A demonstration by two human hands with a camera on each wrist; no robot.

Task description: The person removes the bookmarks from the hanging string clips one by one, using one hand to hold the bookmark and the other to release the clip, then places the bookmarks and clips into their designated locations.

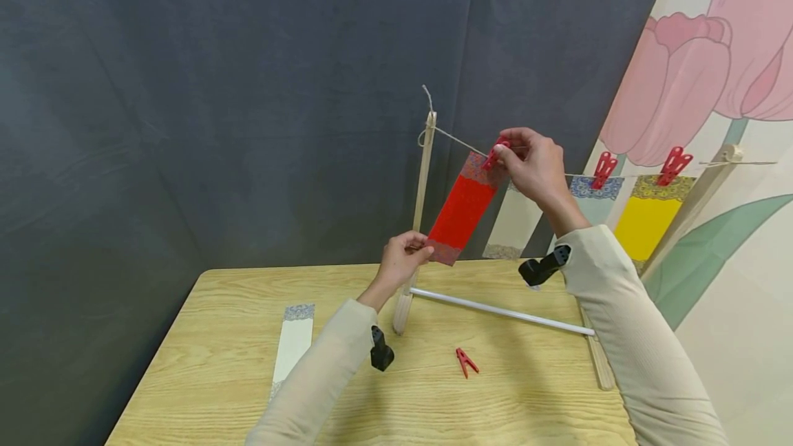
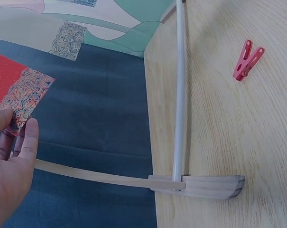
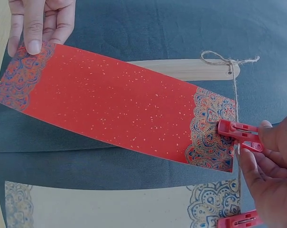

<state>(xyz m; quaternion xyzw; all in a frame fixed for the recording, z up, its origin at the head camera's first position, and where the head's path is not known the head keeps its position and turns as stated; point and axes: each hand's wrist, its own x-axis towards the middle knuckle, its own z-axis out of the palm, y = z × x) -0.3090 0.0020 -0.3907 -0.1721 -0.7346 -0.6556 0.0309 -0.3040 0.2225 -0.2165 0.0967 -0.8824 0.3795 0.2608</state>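
A red paper strip (image 3: 119,104) with patterned ends hangs slanted at the twine (image 1: 455,138). My left hand (image 1: 399,260) pinches its lower corner between thumb and fingers, as the left wrist view also shows. At the top end, my right hand (image 1: 535,164) pinches a red clothespin (image 3: 238,133) whose jaws lie over the strip's patterned edge by the twine. Just behind, a cream strip (image 1: 513,222) hangs from the same line under another red clothespin (image 3: 240,220). On the table lies a loose red clothespin (image 2: 246,61).
A wooden post (image 1: 424,177) holds the twine's left end; a second post (image 1: 696,198) stands at right. A white rod (image 1: 502,310) joins their feet. Pale blue (image 1: 591,208) and yellow (image 1: 647,226) strips hang at right. A white strip (image 1: 294,343) lies on the table (image 1: 204,349).
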